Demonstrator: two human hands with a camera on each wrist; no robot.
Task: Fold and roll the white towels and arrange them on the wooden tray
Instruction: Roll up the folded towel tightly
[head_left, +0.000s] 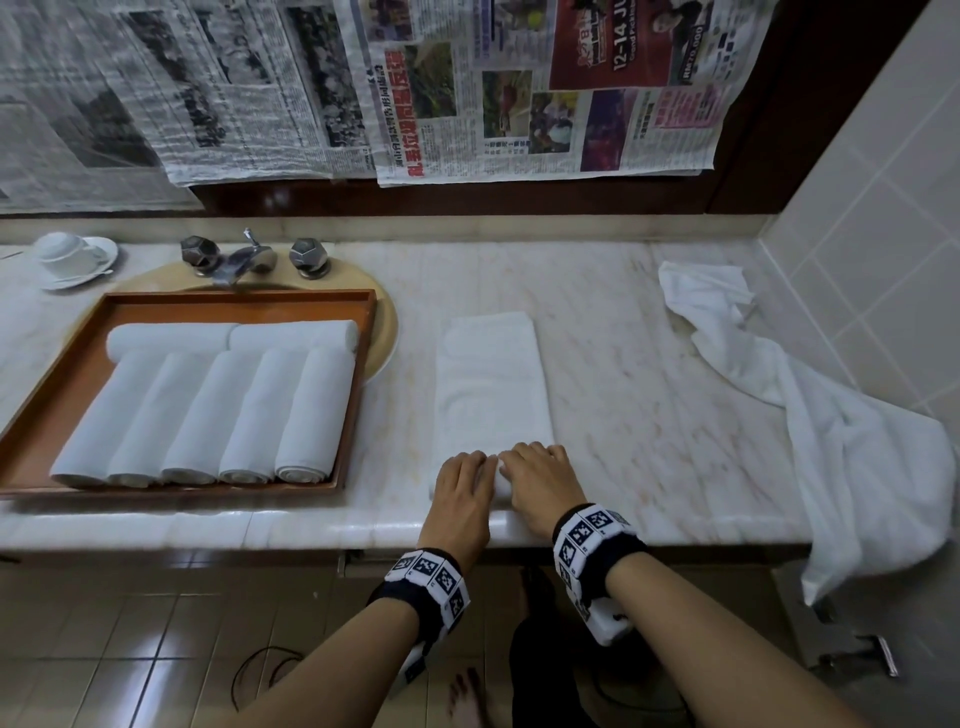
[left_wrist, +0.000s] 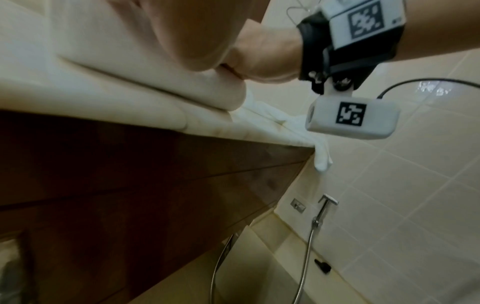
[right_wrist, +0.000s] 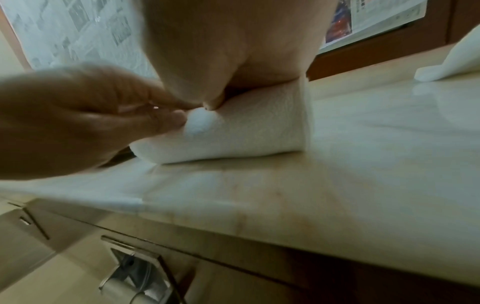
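Marble, pale and veined, made up the countertop (head_left: 649, 395), which ran from a sink on the left to a tiled wall (head_left: 883, 234) on the right, with newspaper sheets (head_left: 467, 88) hanging behind it. A folded towel (head_left: 491, 384) lay lengthwise near the counter's front edge; the left hand (head_left: 462, 488) and the right hand (head_left: 537, 480) sat side by side on its near end, fingers curled round the started roll. Left of it, a wooden tray (head_left: 62, 400) held seven rolled towels (head_left: 208, 410), five in a row and two across the back. A loose towel (head_left: 831, 431) trailed over the counter's right edge. A cup and saucer (head_left: 70, 257) stood beside the tap (head_left: 244, 257).
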